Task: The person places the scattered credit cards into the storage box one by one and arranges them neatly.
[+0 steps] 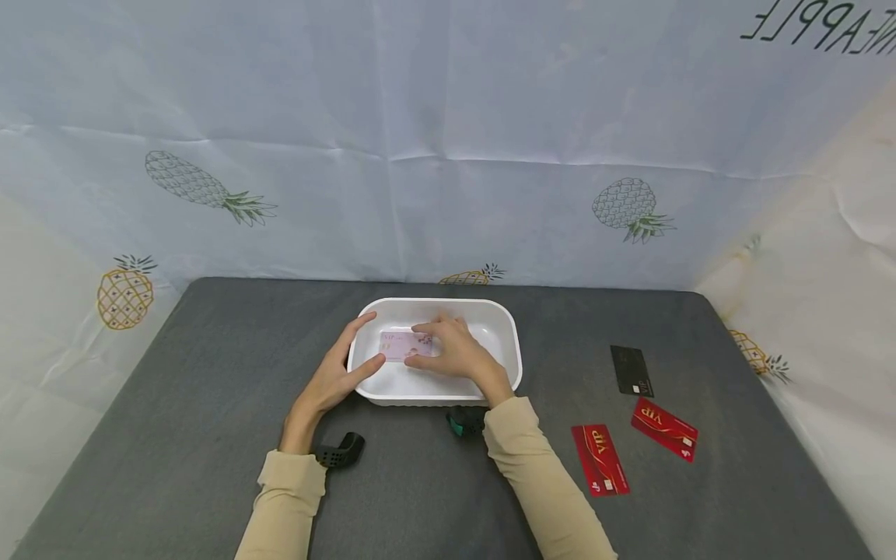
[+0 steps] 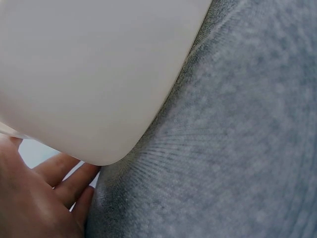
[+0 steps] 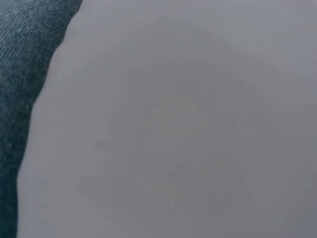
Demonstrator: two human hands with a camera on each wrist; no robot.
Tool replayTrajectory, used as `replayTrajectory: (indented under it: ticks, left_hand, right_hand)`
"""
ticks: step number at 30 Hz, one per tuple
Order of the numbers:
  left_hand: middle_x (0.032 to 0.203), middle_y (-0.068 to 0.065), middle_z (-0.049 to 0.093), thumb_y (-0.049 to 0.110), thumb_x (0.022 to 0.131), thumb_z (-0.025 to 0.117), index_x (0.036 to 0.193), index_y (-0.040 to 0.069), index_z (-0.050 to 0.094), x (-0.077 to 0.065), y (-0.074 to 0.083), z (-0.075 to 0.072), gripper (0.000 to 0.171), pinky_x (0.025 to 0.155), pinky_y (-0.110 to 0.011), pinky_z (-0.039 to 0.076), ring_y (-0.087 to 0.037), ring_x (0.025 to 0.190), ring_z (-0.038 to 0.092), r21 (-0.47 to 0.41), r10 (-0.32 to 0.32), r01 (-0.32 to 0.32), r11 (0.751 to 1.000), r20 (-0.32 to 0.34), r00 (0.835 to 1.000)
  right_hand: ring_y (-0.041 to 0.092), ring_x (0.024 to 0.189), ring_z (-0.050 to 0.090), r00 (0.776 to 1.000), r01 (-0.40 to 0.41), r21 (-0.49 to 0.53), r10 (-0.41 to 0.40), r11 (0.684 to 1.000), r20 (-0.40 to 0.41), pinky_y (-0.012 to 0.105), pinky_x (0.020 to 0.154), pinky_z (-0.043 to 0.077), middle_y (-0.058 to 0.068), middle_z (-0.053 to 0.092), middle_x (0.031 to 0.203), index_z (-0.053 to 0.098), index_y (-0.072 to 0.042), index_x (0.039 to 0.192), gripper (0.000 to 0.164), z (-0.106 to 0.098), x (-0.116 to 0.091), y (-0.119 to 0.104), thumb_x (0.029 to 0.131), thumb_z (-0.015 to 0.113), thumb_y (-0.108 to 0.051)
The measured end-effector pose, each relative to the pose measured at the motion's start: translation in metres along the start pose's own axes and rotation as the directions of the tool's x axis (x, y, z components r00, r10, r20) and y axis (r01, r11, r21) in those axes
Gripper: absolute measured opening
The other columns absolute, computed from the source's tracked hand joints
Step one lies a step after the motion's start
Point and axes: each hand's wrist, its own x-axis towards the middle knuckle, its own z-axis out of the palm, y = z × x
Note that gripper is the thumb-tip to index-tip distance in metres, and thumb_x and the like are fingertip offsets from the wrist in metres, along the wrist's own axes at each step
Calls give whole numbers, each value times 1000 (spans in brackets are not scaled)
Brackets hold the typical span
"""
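Note:
A pale pink VIP card [image 1: 397,347] lies in the white tray [image 1: 483,311] near the middle of the table. My right hand [image 1: 455,350] reaches over the tray, with thumb and index finger at opposite long edges of the card. Its palm hides the floor of the tray beneath. At the tray's left end my left hand [image 1: 336,377] holds the wall, thumb inside the rim and fingers outside. The left wrist view shows those fingers [image 2: 74,181] behind the tray's corner. Only the blurred white tray side [image 3: 173,129] and some cloth fill the right wrist view.
On the grey table [image 1: 210,350], to the right of the tray, lie a black card [image 1: 631,369] and two red VIP cards, one tilted [image 1: 665,428], the other nearer the front [image 1: 600,459]. A pineapple-print curtain [image 1: 420,117] hangs behind.

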Motion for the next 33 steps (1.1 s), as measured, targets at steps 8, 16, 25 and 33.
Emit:
replayTrajectory:
  ticks: [8,16,25,33]
  left_hand:
    - [167,-16,28,30,95,67,159,20,32,0,0,0,74,116,-69,26,-41,150,33,-10,4,-4,1000,-1,1000]
    - [167,-16,27,31,95,66,159,21,32,0,0,0,74,116,-70,25,-41,151,31,-5,1,-1,1000,-1,1000]
    - [166,-15,31,29,95,67,159,21,32,-1,-1,0,73,115,-67,27,-38,147,36,-12,1,-1,1000,-4,1000]
    - [165,-15,32,29,96,66,159,22,33,0,-2,0,72,116,-66,26,-37,147,36,-11,-1,1,1000,-7,1000]
  right_hand:
    - [33,123,51,1000,-20,67,22,998,-21,49,106,42,17,62,132,65,-6,137,58,-8,-9,1,88,80,-33]
    - [36,121,51,999,-16,77,18,997,-31,51,103,43,18,61,133,63,-6,139,59,-17,-22,2,89,80,-33]
    - [36,122,51,998,28,86,-23,996,-66,51,102,44,19,60,133,62,-4,140,59,-26,-39,6,90,79,-31]
    - [39,118,53,991,79,84,-69,993,-113,45,93,47,22,60,130,62,-1,138,58,-36,-54,9,90,79,-28]
